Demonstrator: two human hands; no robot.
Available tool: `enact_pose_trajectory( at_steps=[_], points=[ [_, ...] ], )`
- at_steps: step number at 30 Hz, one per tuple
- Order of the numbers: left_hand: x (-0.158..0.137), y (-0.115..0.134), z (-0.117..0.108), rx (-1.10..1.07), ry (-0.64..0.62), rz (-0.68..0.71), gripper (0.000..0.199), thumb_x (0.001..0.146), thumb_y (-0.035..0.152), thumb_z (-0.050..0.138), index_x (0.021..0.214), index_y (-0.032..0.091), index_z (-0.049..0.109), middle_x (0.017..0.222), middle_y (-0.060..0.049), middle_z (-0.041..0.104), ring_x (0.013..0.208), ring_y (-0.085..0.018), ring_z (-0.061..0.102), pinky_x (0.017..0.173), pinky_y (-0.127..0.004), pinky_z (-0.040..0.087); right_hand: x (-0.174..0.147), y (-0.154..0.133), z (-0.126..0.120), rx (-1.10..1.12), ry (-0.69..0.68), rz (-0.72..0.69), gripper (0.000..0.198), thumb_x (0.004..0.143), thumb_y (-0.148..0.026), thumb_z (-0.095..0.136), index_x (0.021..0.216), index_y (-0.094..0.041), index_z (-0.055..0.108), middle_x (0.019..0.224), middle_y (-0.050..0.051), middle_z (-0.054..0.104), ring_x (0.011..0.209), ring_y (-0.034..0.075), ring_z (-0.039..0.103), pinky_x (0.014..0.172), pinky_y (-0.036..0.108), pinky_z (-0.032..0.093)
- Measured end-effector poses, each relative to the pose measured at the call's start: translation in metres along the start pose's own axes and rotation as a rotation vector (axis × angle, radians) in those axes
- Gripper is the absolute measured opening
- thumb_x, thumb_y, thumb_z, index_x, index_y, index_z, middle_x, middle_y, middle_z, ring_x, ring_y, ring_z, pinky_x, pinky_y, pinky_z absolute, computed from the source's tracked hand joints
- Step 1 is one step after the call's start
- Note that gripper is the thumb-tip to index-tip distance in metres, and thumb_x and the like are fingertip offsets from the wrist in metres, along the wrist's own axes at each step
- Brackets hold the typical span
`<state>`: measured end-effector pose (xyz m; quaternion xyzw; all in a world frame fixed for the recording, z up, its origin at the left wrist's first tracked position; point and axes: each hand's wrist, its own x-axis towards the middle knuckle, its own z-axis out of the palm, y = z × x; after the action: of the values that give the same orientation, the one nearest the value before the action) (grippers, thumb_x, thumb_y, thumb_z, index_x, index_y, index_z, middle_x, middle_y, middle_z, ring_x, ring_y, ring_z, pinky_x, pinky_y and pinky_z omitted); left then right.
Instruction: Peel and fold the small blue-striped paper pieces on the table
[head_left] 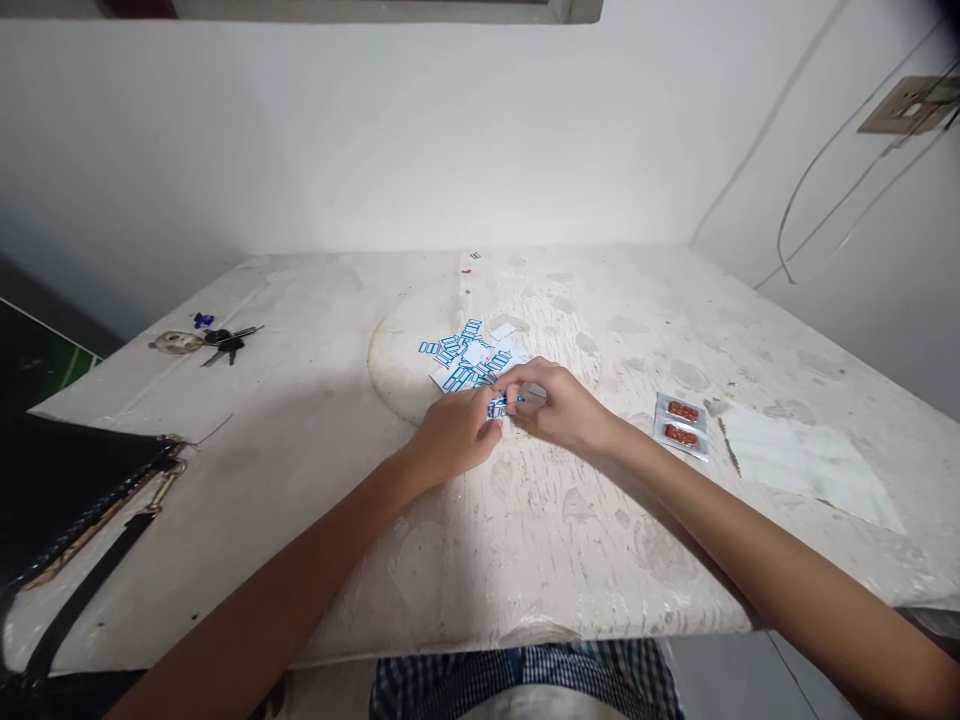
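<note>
A small piece of white paper with blue printed outlines is pinched between the fingers of my left hand. My right hand meets it from the other side, its thumb and fingertips closed at the paper's edge. Whether anything else sits inside the right fingers is too small to tell. Just beyond both hands lies a loose pile of similar blue-and-white paper pieces, some printed side up and some blank. My hands cover the near edge of this pile.
Keys with a fob and a crumpled purple wrapper lie on the left of the table. A black bag with a strap rests at the left edge. To the right are a blister pack and a white cloth.
</note>
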<state>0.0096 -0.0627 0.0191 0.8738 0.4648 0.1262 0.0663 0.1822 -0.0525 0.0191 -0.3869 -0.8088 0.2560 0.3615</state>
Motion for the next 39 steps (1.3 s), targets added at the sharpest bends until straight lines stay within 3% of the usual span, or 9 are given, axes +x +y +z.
enact_pose_trajectory(
  at_steps=[9, 12, 15, 20, 23, 28, 34, 39],
  points=[
    [0.003, -0.004, 0.008, 0.034, 0.039, -0.005, 0.021, 0.088, 0.025, 0.031, 0.085, 0.016, 0.049, 0.079, -0.004, 0.059, 0.071, -0.017, 0.054, 0.059, -0.027, 0.036, 0.0, 0.0, 0.007, 0.053, 0.065, -0.029, 0.026, 0.071, -0.007, 0.052, 0.091, -0.021, 0.061, 0.079, 0.0, 0.062, 0.084, 0.015, 0.053, 0.08, 0.031, 0.039],
    [0.003, -0.004, 0.009, 0.045, 0.042, -0.008, 0.021, 0.088, 0.024, 0.031, 0.089, 0.016, 0.051, 0.08, -0.004, 0.06, 0.073, -0.017, 0.054, 0.06, -0.028, 0.037, 0.003, 0.002, 0.0, 0.097, 0.115, 0.024, 0.023, 0.076, -0.012, 0.049, 0.095, -0.02, 0.06, 0.092, 0.003, 0.061, 0.087, 0.015, 0.053, 0.079, 0.031, 0.04],
    [0.004, -0.003, 0.009, 0.048, 0.042, -0.014, 0.022, 0.087, 0.023, 0.032, 0.095, 0.017, 0.051, 0.081, -0.004, 0.061, 0.076, -0.018, 0.055, 0.062, -0.029, 0.038, 0.006, 0.014, -0.017, -0.025, 0.154, 0.111, 0.026, 0.078, -0.015, 0.044, 0.099, -0.018, 0.059, 0.099, 0.006, 0.059, 0.088, 0.017, 0.053, 0.079, 0.032, 0.04],
    [0.005, -0.003, 0.009, 0.045, 0.028, -0.037, 0.024, 0.087, 0.024, 0.032, 0.098, 0.018, 0.052, 0.085, -0.004, 0.062, 0.079, -0.019, 0.056, 0.064, -0.029, 0.039, 0.005, 0.035, -0.045, -0.346, -0.101, 0.305, 0.037, 0.071, -0.03, 0.06, 0.104, -0.014, 0.06, 0.099, 0.012, 0.053, 0.093, 0.024, 0.048, 0.08, 0.038, 0.04],
    [0.004, -0.003, 0.009, 0.04, 0.028, -0.041, 0.025, 0.087, 0.024, 0.031, 0.1, 0.018, 0.051, 0.087, -0.004, 0.062, 0.08, -0.019, 0.056, 0.065, -0.029, 0.04, 0.004, 0.035, -0.049, -0.243, -0.169, 0.34, 0.045, 0.067, -0.03, 0.064, 0.109, -0.017, 0.057, 0.096, 0.009, 0.051, 0.083, 0.019, 0.05, 0.071, 0.032, 0.043],
    [0.004, -0.003, 0.008, 0.038, 0.015, -0.036, 0.025, 0.087, 0.024, 0.031, 0.1, 0.018, 0.052, 0.085, -0.004, 0.062, 0.078, -0.019, 0.055, 0.064, -0.029, 0.039, 0.002, 0.026, -0.043, -0.035, -0.225, 0.405, 0.039, 0.073, -0.022, 0.054, 0.112, -0.018, 0.052, 0.082, 0.003, 0.049, 0.057, 0.01, 0.046, 0.051, 0.025, 0.04],
    [0.005, -0.002, 0.007, 0.04, 0.013, -0.035, 0.025, 0.088, 0.025, 0.03, 0.099, 0.018, 0.051, 0.084, -0.004, 0.061, 0.076, -0.018, 0.055, 0.063, -0.029, 0.039, 0.003, 0.017, -0.041, -0.284, -0.245, 0.31, 0.04, 0.072, -0.028, 0.059, 0.109, -0.014, 0.055, 0.089, 0.008, 0.049, 0.071, 0.015, 0.05, 0.065, 0.029, 0.042],
    [0.005, -0.001, 0.006, 0.04, 0.001, -0.042, 0.025, 0.087, 0.025, 0.029, 0.099, 0.018, 0.051, 0.085, -0.004, 0.061, 0.076, -0.018, 0.054, 0.063, -0.029, 0.039, 0.002, 0.01, -0.038, -0.456, -0.247, 0.196, 0.017, 0.075, -0.024, 0.054, 0.089, -0.017, 0.06, 0.092, 0.008, 0.047, 0.073, 0.015, 0.048, 0.071, 0.029, 0.039]
  ],
)
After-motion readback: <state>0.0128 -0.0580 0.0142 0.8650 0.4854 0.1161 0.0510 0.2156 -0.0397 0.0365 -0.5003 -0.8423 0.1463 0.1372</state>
